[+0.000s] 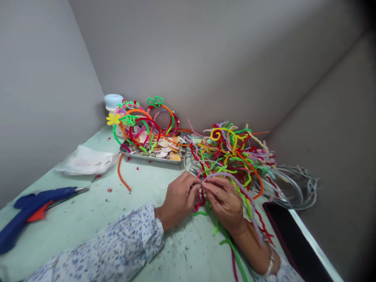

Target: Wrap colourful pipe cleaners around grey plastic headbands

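Above the front middle of the table, my left hand and my right hand meet, both closed in a pinch. A lavender pipe cleaner runs from between their fingertips, arching over my right hand and hanging down past the wrist. What exactly the left fingertips press on is hidden. Right behind the hands lies a tangled heap of colourful pipe cleaners. A few strands, among them a green pipe cleaner, trail under my right forearm.
A metal tray of shells carries several bent pipe-cleaner hoops. A blue glue gun and a plastic bag lie left. A phone and wire hoops sit right. Walls enclose the table's back.
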The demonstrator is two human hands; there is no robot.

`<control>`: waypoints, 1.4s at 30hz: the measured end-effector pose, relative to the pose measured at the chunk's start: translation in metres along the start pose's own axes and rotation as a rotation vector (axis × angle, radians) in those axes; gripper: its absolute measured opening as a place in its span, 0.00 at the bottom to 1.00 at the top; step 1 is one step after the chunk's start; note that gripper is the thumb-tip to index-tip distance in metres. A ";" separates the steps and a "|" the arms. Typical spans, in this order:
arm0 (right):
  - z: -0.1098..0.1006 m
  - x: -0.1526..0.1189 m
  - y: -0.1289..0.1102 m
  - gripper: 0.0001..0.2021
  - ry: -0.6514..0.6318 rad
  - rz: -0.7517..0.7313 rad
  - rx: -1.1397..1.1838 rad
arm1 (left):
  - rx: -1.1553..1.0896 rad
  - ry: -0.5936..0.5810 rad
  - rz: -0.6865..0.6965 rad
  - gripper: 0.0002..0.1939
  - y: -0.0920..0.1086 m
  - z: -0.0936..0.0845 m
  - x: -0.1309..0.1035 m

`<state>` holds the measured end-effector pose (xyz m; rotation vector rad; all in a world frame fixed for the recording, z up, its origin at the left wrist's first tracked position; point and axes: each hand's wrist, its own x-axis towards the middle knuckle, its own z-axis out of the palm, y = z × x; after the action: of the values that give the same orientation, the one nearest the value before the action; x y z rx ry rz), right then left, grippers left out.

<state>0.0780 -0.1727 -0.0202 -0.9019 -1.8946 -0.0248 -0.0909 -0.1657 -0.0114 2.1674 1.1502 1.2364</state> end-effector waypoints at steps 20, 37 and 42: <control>0.000 0.005 -0.002 0.11 -0.050 0.022 -0.068 | 0.042 -0.007 -0.021 0.09 -0.003 0.001 0.000; 0.004 0.003 -0.002 0.09 -0.091 0.058 -0.104 | 0.047 0.002 -0.027 0.09 -0.004 0.003 0.000; 0.005 0.003 -0.001 0.09 -0.098 0.073 -0.108 | 0.053 0.003 -0.026 0.09 -0.004 0.004 0.000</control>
<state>0.0730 -0.1700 -0.0202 -1.0621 -1.9648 -0.0404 -0.0898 -0.1635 -0.0161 2.1821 1.2224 1.2119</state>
